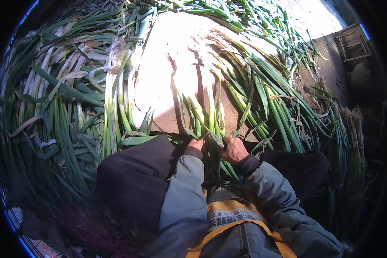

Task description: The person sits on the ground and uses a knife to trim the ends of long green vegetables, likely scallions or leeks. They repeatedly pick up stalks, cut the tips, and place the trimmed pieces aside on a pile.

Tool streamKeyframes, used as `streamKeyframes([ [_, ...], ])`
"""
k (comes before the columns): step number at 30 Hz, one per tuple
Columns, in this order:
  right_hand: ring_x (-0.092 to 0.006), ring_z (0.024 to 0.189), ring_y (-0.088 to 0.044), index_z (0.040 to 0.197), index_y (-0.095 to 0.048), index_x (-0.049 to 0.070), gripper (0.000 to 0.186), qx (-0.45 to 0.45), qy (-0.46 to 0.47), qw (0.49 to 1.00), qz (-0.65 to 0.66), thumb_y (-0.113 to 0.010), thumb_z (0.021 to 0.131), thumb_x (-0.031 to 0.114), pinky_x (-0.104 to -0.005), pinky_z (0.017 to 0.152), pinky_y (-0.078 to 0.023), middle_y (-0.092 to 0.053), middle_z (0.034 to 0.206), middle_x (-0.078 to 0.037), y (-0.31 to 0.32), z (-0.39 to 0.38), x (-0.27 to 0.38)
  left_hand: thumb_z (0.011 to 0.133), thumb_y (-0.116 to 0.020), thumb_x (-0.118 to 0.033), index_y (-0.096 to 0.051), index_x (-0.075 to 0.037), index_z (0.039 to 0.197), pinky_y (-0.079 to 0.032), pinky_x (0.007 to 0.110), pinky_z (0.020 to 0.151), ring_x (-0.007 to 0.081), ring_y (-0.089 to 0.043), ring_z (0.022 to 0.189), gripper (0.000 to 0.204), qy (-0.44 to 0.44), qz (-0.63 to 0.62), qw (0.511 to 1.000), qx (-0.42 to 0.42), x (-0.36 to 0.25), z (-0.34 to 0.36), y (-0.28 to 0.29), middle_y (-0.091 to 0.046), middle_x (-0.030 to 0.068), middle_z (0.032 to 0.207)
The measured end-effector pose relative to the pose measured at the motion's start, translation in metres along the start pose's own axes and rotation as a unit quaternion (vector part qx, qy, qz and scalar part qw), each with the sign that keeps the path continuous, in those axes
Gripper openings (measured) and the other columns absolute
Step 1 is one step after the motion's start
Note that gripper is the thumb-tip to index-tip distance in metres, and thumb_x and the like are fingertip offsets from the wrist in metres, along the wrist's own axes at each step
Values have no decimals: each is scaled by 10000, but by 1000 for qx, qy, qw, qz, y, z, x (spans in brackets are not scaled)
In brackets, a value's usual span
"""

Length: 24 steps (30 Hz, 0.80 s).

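A small bunch of green onions (198,112) lies in front of me, its pale ends on the sunlit board and its green leaves running back between my knees. My left hand (196,144) is closed on the left side of the bunch, low on the leaves. On the bunch's right side, my right hand (234,150) is closed too, thumb and fingers around a leaf. A dry-looking leaf strip (215,138) crosses the bunch between both hands. The fingertips are partly hidden among the leaves.
A pale board (159,86) stretches ahead, brightly lit. Heaped green onions (64,99) fill the left side. More green onions with roots (284,103) lie on the right, beside a bundle (352,129). At far right stands a wooden crate (352,43).
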State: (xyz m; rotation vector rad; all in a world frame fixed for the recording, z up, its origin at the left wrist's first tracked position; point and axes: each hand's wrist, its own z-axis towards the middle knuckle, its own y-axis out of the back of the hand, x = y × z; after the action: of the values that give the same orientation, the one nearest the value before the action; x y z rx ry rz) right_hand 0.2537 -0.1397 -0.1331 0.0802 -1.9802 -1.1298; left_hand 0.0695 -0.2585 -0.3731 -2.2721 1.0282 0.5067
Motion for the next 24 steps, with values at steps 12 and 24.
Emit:
streamKeyframes([
  [12,-440,729,-659,785,-645,-25,324,-74,-52,996,-16,-710,791,292,-488,694,-539,-644,725,-264,17,72,-32,829,-802,-498,-572,99,1288,-495,298,896,179,-622,1018,787,-22,71,997,4,-44,-38,-95,-693,123,1105],
  [24,-410,718,-689,856,-685,-30,357,-46,3,987,-154,-642,871,324,-470,685,-560,-670,729,-255,49,200,-15,855,-786,-416,-677,-6,1229,-527,323,877,176,-655,989,566,-7,9,995,102,-40,-22,-86,-715,75,1126],
])
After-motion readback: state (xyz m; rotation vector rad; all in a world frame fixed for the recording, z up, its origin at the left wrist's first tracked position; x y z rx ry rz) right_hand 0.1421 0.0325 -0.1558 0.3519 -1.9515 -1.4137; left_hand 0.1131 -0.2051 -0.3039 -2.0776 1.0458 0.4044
